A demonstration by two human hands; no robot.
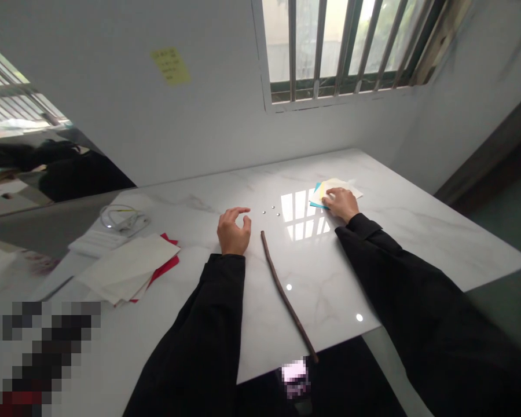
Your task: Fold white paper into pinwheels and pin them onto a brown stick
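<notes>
My left hand [234, 230] is over the table, thumb and fingers apart in a curve, with nothing between them. Just right of it lie three small shiny bits [273, 207], too small to name. A thin, slightly bent brown wooden stick [282, 292] runs from near my left hand to the table's front edge, its lower end sticking out past it. Farther right, my right hand [342, 204] is at a small stack of cream and blue papers [349, 188]. Its thumb and index finger come close together on a yellow paper [322, 191] there.
On the left of the white marbled table [434, 249] lie cream and red sheets [128, 266] and a coiled white cable [124, 217]. A yellow note [171, 65] is stuck to the wall. A barred window [338, 52] is above the back edge. Dark clothing [82, 174] shows at far left.
</notes>
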